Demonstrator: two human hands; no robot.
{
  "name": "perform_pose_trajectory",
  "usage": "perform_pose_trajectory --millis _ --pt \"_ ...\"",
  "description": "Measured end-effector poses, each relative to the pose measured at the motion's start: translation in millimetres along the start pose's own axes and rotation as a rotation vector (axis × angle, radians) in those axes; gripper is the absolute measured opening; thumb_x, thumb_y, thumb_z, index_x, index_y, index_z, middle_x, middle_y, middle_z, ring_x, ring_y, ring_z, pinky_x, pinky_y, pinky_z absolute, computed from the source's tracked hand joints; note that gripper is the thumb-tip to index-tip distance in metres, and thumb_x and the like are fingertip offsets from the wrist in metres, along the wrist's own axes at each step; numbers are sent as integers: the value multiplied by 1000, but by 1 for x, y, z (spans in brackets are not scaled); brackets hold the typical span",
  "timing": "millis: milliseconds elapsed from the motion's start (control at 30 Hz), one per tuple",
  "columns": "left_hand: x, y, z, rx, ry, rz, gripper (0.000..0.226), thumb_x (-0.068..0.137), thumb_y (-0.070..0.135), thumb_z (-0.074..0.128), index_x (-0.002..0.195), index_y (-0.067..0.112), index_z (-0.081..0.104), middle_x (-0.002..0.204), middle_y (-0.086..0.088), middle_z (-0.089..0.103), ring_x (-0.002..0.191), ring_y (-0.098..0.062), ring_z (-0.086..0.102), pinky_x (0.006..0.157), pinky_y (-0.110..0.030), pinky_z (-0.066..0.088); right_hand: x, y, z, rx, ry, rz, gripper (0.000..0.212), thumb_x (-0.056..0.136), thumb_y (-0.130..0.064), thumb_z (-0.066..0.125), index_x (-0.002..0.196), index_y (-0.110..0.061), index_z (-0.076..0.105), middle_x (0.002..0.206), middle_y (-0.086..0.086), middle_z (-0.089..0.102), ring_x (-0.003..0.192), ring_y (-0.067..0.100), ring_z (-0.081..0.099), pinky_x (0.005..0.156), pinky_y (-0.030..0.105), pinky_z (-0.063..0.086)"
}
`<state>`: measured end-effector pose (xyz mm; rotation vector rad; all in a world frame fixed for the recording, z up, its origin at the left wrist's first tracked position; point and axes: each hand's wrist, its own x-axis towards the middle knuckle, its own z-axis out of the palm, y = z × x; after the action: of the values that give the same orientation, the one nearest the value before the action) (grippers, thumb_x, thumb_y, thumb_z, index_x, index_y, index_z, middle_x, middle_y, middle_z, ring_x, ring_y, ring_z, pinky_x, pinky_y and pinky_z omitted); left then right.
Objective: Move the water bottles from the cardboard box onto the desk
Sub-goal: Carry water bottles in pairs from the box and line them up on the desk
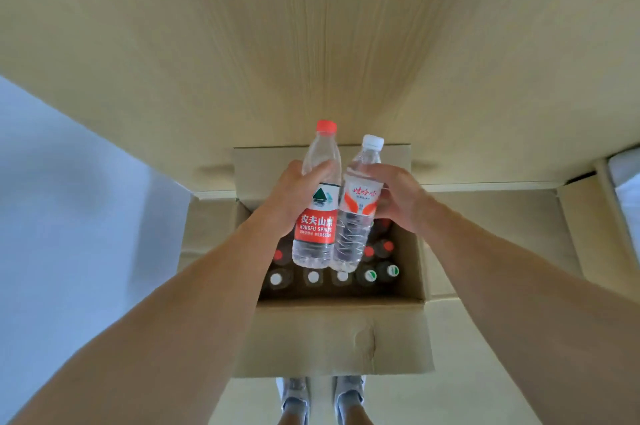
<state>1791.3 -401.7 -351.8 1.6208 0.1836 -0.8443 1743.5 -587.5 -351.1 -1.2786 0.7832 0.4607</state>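
Note:
An open cardboard box [332, 334] stands on the floor below me, with several capped bottles [313, 277] upright inside. My left hand [289, 197] grips a clear water bottle with a red cap and red label [316, 216], held above the box. My right hand [398, 197] grips a second clear water bottle with a white cap and an orange-and-white label [356, 213]. The two bottles hang side by side and nearly touch. The light wooden desk [311, 43] spreads across the top of the view, beyond the box.
The box's flaps [491, 227] are folded out to the sides and toward the desk. A pale wall or panel [69, 216] lies at the left. My feet in grey shoes [322, 397] stand just behind the box. A white object [627, 182] sits at the right edge.

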Motion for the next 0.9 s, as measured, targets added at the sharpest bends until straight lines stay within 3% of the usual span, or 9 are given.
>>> perform_pose_trajectory --millis 33,100,200,300,433,567,633,800,900 --pt "-10 14 2 -20 -10 16 50 81 54 71 110 15 62 95 -16 76 86 -36 75 85 -51 59 -13 -11 4 14 15 -6 41 88 -35 71 122 -12 65 106 10 76 100 31 72 77 43 59" --pt "-28 38 6 -55 -38 24 54 82 57 71 113 13 64 98 -16 76 90 -37 75 86 -50 59 -34 -29 10 30 45 -14 54 87 -46 70 126 -10 62 111 13 74 103 32 71 87 48 57" --pt "-53 70 9 -97 -46 -15 61 84 44 75 128 6 55 110 -22 72 98 -41 72 93 -57 56 -65 -56 18 75 40 -24 68 87 -61 65 125 -5 61 115 21 71 108 39 68 102 56 50" --pt "-76 93 11 -85 -113 -50 51 86 17 73 129 3 50 117 -27 68 98 -39 71 91 -53 57 -91 -79 19 122 57 -6 61 86 -67 61 105 -10 65 100 16 69 93 33 66 104 54 49" --pt "-105 116 10 -77 -190 -71 43 86 5 68 127 4 55 112 -25 71 91 -33 72 79 -43 59 -131 -100 17 235 -96 50 47 92 -53 62 112 -11 57 104 16 65 96 31 62 110 49 43" --pt "-125 134 9 -90 -179 -68 42 83 11 74 122 2 60 105 -22 74 87 -32 73 78 -41 59 -165 -112 10 293 -177 59 40 94 -20 59 130 -7 51 116 21 64 104 34 63 101 49 47" --pt "-132 141 10 -132 -179 -65 46 81 17 78 121 3 62 105 -22 74 87 -32 74 78 -41 59 -175 -117 7 272 -175 44 38 93 -14 58 130 -5 50 117 22 63 104 34 62 97 49 50" --pt "-150 148 19 -255 -251 -62 69 73 31 88 132 20 54 118 -19 71 104 -37 71 88 -51 58 -194 -122 4 232 -128 -37 46 97 -19 62 136 1 53 129 26 64 108 36 64 102 51 50" --pt "-163 156 28 -307 -294 -78 74 71 34 89 133 28 51 122 -20 70 110 -41 68 98 -62 51 -208 -125 -2 227 -117 -53 42 99 -28 61 131 -2 58 117 21 71 93 31 71 82 43 59"
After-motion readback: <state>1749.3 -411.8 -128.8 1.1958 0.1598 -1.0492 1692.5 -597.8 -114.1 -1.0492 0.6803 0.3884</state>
